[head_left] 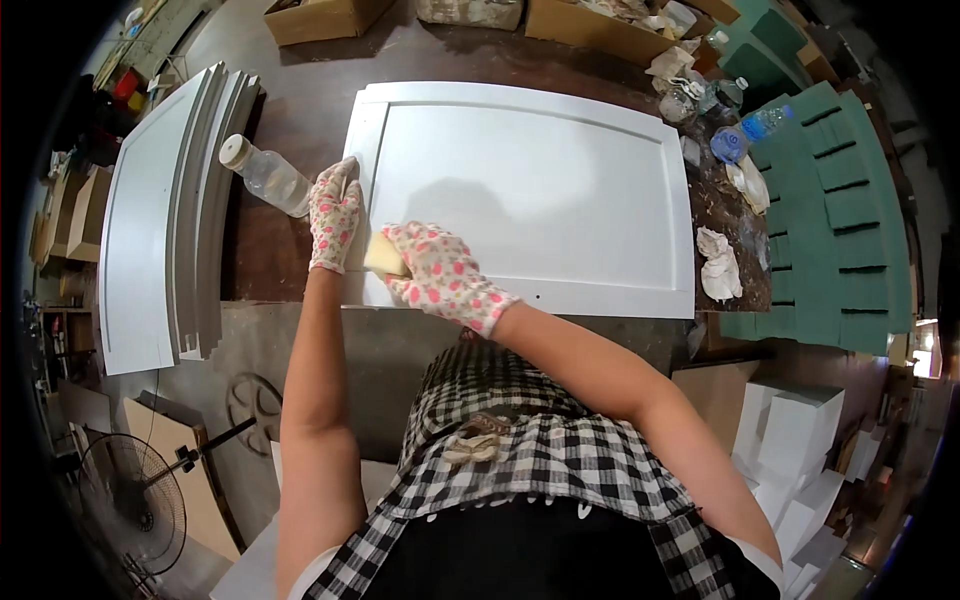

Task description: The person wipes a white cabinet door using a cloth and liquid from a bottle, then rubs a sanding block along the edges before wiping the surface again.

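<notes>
A white framed panel (535, 190), like a cabinet door, lies flat on the dark table. My right hand (440, 268), in a floral-print glove, is closed around a pale yellow sponge (384, 256). The sponge rests against the panel's frame near its lower left corner. In a matching glove, my left hand (335, 215) grips the panel's left edge, a little farther away than the sponge; its fingertips are partly hidden. Just left of that hand, a clear bottle with a white cap (275, 182) lies on its side.
Several white panels (150, 230) stand stacked at the left. Cardboard boxes (325, 18) line the table's far side. At right are plastic bottles (735, 140), a crumpled white cloth (718, 265) and green slotted sheets (835, 200). A fan (135, 500) stands at lower left, white boxes (790, 430) at lower right.
</notes>
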A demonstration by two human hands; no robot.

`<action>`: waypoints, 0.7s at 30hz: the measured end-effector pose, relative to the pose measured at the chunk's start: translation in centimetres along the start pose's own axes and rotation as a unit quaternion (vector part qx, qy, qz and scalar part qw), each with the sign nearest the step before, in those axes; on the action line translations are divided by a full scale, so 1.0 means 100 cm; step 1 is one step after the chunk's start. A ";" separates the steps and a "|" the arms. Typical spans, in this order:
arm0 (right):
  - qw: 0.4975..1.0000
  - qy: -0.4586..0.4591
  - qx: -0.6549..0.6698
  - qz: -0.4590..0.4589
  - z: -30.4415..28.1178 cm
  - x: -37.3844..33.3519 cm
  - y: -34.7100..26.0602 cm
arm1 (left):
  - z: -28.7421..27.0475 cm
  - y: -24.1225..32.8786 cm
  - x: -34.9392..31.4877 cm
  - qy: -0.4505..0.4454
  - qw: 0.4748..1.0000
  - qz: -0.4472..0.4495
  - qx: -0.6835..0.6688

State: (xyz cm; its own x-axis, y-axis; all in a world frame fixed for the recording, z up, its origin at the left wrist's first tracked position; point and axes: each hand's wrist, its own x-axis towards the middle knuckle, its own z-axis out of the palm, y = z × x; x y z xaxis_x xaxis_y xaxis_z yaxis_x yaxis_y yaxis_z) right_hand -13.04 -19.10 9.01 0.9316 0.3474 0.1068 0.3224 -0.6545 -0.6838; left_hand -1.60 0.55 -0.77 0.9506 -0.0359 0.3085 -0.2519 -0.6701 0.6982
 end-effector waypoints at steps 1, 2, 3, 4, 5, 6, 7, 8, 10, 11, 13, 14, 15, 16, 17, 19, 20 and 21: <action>0.997 -0.066 0.011 0.026 -0.001 0.005 -0.008 | -0.001 -0.003 0.000 0.001 1.000 0.003 0.013; 0.998 -0.065 0.009 0.023 -0.004 0.002 -0.005 | 0.000 -0.004 0.001 0.001 1.000 0.006 0.025; 0.999 -0.047 0.001 0.023 -0.011 -0.005 0.006 | 0.003 0.004 0.001 0.000 0.999 0.008 0.049; 0.999 -0.031 -0.002 0.022 -0.018 -0.015 0.019 | 0.005 0.014 0.000 -0.001 0.997 0.008 0.077; 0.998 0.042 -0.049 -0.023 -0.025 -0.035 0.038 | 0.005 0.015 0.000 -0.008 0.996 -0.002 0.093; 0.997 0.018 -0.074 -0.013 -0.048 -0.055 0.044 | 0.001 0.019 -0.002 -0.014 0.996 -0.014 0.082; 0.995 -0.005 -0.098 -0.004 -0.072 -0.077 0.052 | -0.003 0.021 -0.002 -0.021 0.994 -0.026 0.101; 0.989 0.051 -0.139 0.019 -0.091 -0.104 0.073 | -0.001 0.025 0.001 -0.033 0.992 -0.034 0.114; 0.976 0.064 -0.179 0.104 -0.132 -0.148 0.095 | -0.013 0.017 -0.006 -0.035 0.990 -0.040 0.128; 0.963 0.075 -0.165 0.202 -0.153 -0.175 0.115 | -0.009 0.018 -0.005 -0.031 0.991 -0.030 0.123; 0.935 0.103 -0.140 0.308 -0.183 -0.210 0.139 | 0.000 0.021 -0.004 -0.029 0.991 -0.019 0.127; 0.932 0.121 -0.128 0.316 -0.189 -0.216 0.141 | 0.002 0.021 -0.005 -0.032 0.991 -0.021 0.130; 0.929 0.125 -0.124 0.325 -0.188 -0.217 0.141 | 0.001 0.023 -0.007 -0.030 0.992 -0.019 0.121; 0.931 0.122 -0.117 0.325 -0.183 -0.215 0.142 | -0.001 0.025 -0.009 -0.029 0.993 -0.016 0.112; 0.930 0.137 -0.168 0.298 -0.176 -0.210 0.142 | 0.001 0.028 -0.010 -0.034 0.991 -0.027 0.127; 0.932 0.163 -0.193 0.259 -0.162 -0.199 0.136 | 0.001 0.037 -0.011 -0.034 0.991 -0.033 0.126; 0.934 0.161 -0.186 0.259 -0.154 -0.193 0.132 | 0.002 0.038 -0.011 -0.034 0.991 -0.034 0.124; 0.939 0.167 -0.160 0.256 -0.146 -0.186 0.126 | 0.000 0.038 -0.010 -0.030 0.991 -0.026 0.128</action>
State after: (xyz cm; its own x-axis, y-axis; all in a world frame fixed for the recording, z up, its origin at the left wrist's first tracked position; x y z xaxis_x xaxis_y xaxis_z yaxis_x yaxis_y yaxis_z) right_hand -23.90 -43.58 8.93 0.9617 -0.2623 0.0793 -0.1978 -0.8648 -0.4614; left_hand -3.54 -1.98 1.53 0.9721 -0.0353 0.2321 -0.1554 -0.8378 0.5234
